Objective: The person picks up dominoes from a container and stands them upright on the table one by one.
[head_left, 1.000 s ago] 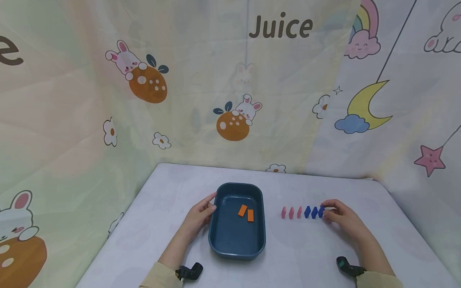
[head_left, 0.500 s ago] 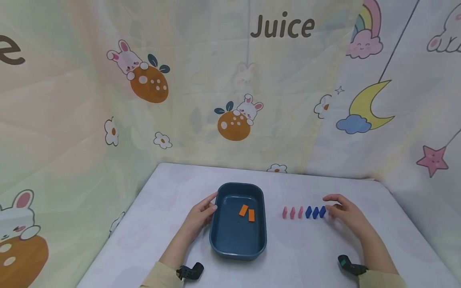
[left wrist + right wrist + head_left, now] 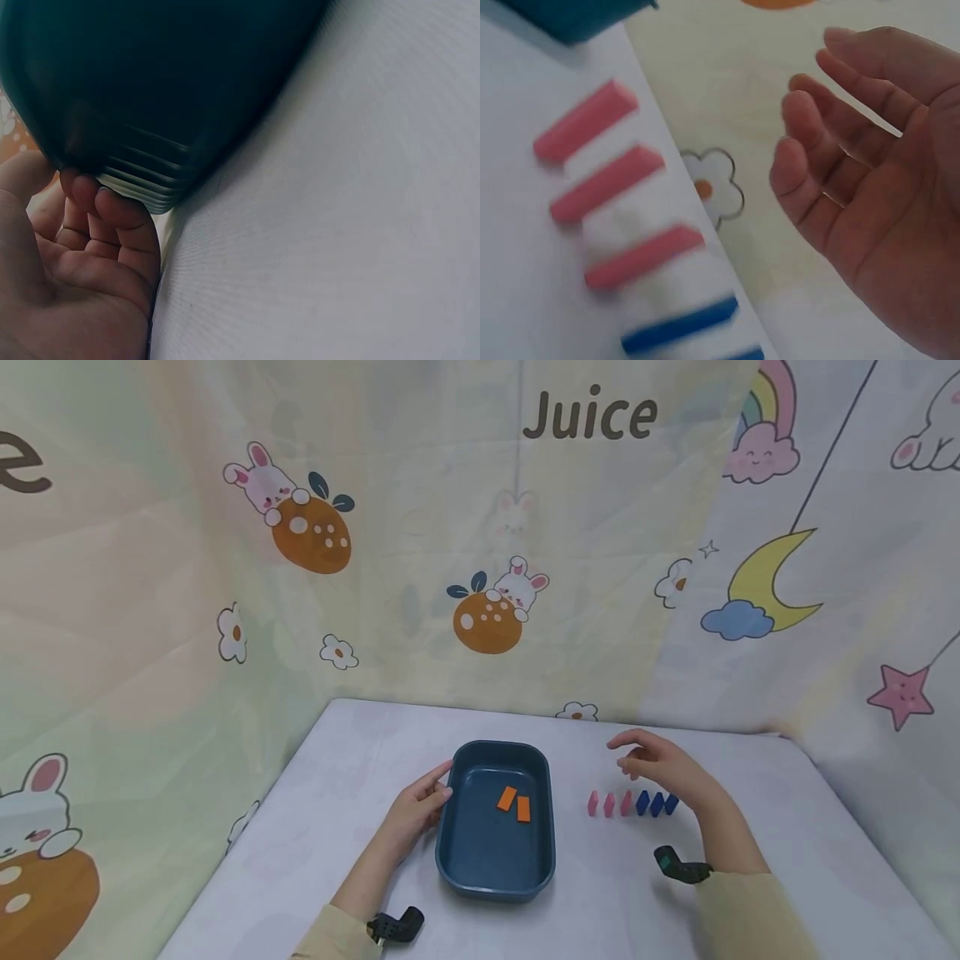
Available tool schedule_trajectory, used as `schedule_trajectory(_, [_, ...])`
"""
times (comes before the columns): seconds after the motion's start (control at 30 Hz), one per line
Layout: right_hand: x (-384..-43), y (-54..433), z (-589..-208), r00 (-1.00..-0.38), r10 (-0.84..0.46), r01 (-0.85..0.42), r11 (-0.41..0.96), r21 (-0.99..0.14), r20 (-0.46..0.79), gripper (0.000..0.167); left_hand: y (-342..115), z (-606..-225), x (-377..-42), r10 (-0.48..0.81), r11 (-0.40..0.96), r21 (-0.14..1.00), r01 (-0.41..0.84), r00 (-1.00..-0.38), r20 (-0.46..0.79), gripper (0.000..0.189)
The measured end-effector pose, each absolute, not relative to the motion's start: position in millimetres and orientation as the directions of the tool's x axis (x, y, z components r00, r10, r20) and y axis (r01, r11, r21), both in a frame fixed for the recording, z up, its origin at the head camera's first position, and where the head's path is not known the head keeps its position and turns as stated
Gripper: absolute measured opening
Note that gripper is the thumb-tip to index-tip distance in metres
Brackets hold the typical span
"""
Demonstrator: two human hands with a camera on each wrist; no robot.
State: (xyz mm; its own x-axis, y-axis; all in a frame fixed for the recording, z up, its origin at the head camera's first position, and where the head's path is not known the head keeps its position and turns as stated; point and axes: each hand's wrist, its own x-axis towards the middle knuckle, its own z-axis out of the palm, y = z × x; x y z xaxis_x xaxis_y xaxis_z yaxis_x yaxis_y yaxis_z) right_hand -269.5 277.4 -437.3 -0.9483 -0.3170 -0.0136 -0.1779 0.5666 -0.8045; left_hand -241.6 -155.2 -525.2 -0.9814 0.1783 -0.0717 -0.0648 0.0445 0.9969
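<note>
My left hand (image 3: 414, 810) holds the left side of a dark blue rectangular tray (image 3: 495, 874), thumb by its rim. In the left wrist view its curled fingers (image 3: 120, 210) meet the tray's outer wall. Two orange blocks (image 3: 523, 809) lie inside the tray. To its right, pink blocks (image 3: 608, 804) and blue blocks (image 3: 657, 803) stand upright in a spaced row, pink nearer the tray. My right hand (image 3: 663, 764) hovers above and behind this row, holding nothing. The right wrist view shows its loosely bent fingers (image 3: 802, 127) apart from the pink blocks.
A white cloth covers the table (image 3: 390, 735). Behind it and on both sides hangs a printed curtain (image 3: 405, 527) with rabbits, flowers and a moon. A black wrist device (image 3: 682, 866) sits on my right wrist, and another black wrist device (image 3: 397, 927) on my left.
My right hand has let go of the rightmost blue block, lifted away and moved left over the row. The left hand and the tray have stayed in place.
</note>
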Motion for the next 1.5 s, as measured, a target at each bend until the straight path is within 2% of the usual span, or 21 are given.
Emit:
schedule_trajectory(0.33, [-294.6,195.3,-430.5,-0.858,-0.504,-0.216,0.527,-0.822,-0.097,0.030,-154.8,-524.2,-240.5,0.184,0.048,0.997,-0.061,-0.981,-0.069,0.049])
schedule_trajectory(0.53, [-307.7,150.3,-431.0,-0.772,-0.620,-0.295,0.545,-0.785,-0.140,0.025,-154.7,-523.3,-240.4,0.181,0.059,0.996,-0.060,-0.981,-0.070,0.050])
schedule_trajectory(0.73, [-309.9,112.2,-431.7,-0.712,-0.664,-0.318,0.595,-0.738,-0.228,0.024,-155.4,-523.8,-239.4,0.167,0.045,0.996,-0.075,-0.983,-0.082,0.050])
schedule_trajectory(0.93, [-306.0,87.7,-441.7,-0.695,-0.626,-0.328,0.713,-0.619,-0.353,0.022,-156.0,-524.5,-238.8,0.179,0.040,0.998,-0.058,-0.982,-0.064,0.048])
schedule_trajectory(1.13, [-304.0,78.0,-453.0,-0.675,-0.620,-0.353,0.748,-0.562,-0.399,0.020,-155.9,-526.5,-240.1,0.192,0.038,0.998,-0.055,-0.979,-0.061,0.049])
schedule_trajectory(1.33, [-305.5,72.2,-463.6,-0.691,-0.627,-0.346,0.724,-0.597,-0.359,0.018,-156.8,-526.3,-240.1,0.198,0.031,0.998,-0.059,-0.978,-0.064,0.048])
schedule_trajectory(1.5, [-306.7,70.6,-468.7,-0.737,-0.626,-0.363,0.685,-0.632,-0.255,0.018,-156.7,-525.6,-239.6,0.213,0.031,0.998,-0.047,-0.976,-0.053,0.049])
